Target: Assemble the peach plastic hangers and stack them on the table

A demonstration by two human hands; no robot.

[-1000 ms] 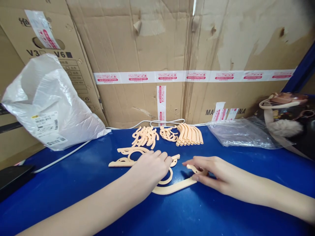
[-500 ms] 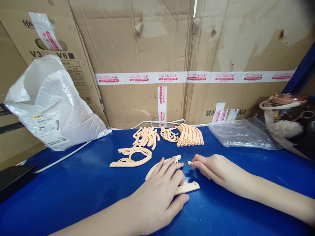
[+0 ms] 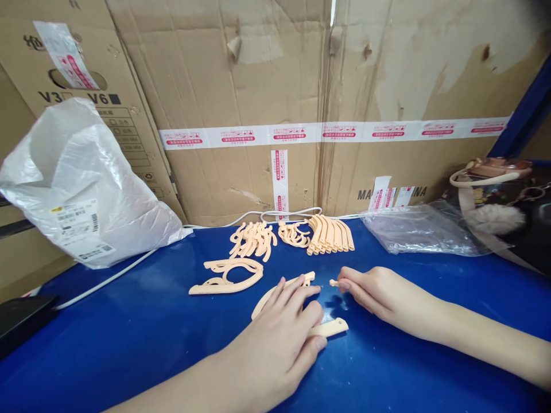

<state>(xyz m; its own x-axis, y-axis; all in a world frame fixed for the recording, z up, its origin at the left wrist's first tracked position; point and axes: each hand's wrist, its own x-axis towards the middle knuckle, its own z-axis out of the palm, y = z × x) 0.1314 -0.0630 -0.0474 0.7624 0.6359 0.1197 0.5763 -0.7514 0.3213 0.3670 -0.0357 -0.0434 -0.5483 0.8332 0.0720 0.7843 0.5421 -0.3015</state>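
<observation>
My left hand (image 3: pixel 282 330) lies over a cream plastic folding hanger (image 3: pixel 329 328), holding it against the table. Its fingers rest across the far arm and its thumb lies along the near arm; the palm hides the middle. Just to the right, my right hand (image 3: pixel 365 287) pinches a small cream plastic piece (image 3: pixel 333 283). Only the knobbed tip of that piece shows beyond the fingertips, apart from the hanger. Another folded hanger (image 3: pixel 241 285) of the same colour lies flat to the left of my left hand.
Behind the hands sit a pile of small hooked pieces (image 3: pixel 253 240), some curved pieces (image 3: pixel 294 234) and a row of hanger arms (image 3: pixel 331 234). A white plastic bag (image 3: pixel 94 189) stands left, a clear bag (image 3: pixel 422 226) lies right. Cardboard (image 3: pixel 241 178) backs the blue table (image 3: pixel 150 338).
The whole view has shifted slightly. Both hands keep nearly the same pose, and the small piece is still pinched in my right hand.
</observation>
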